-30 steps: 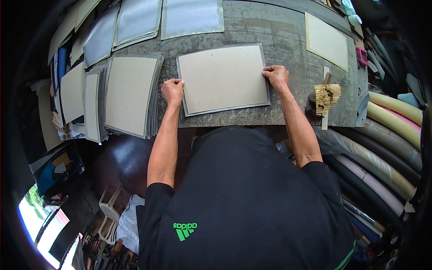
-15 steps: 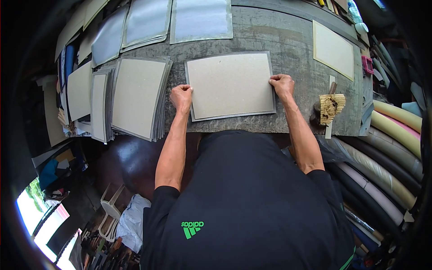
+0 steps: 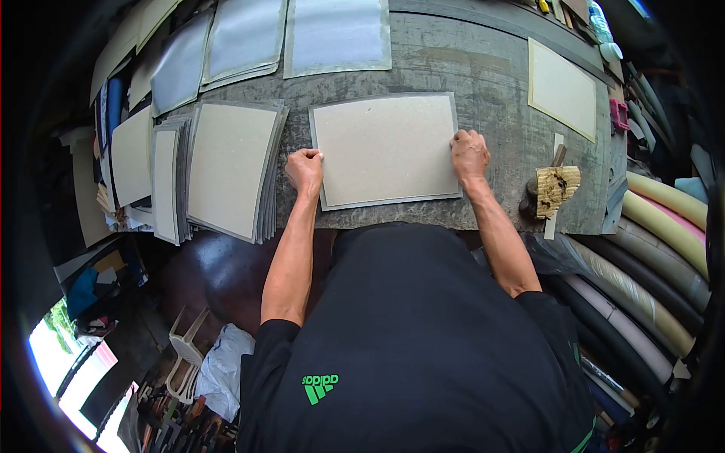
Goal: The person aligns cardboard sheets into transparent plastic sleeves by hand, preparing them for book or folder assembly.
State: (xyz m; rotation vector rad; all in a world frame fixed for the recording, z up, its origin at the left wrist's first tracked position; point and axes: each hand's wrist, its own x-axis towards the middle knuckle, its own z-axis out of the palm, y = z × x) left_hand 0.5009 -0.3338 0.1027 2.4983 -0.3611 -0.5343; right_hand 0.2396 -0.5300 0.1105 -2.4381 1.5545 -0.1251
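A beige cardboard sheet (image 3: 385,151) with a grey border lies flat on the worn table in front of me. At its left edge, my left hand (image 3: 305,167) is closed, thumb and finger pinching the border. My right hand (image 3: 470,155) is curled over the opposite edge, its back turned up and its fingertips partly hidden. To the left of the sheet is a stack of similar grey-edged boards (image 3: 232,170), with a narrower stack (image 3: 166,185) beside it.
Shiny grey-backed sheets (image 3: 337,34) lie along the far side. A separate pale board (image 3: 563,87) is at the far right. A brush (image 3: 557,189) rests on a container near the right front edge. Material rolls (image 3: 664,215) lean to the right. A plastic chair (image 3: 187,351) stands lower left.
My right hand has turned so that its back faces up more, and it has shifted slightly downward along the edge. My left hand stays at the left edge. The view has shifted slightly.
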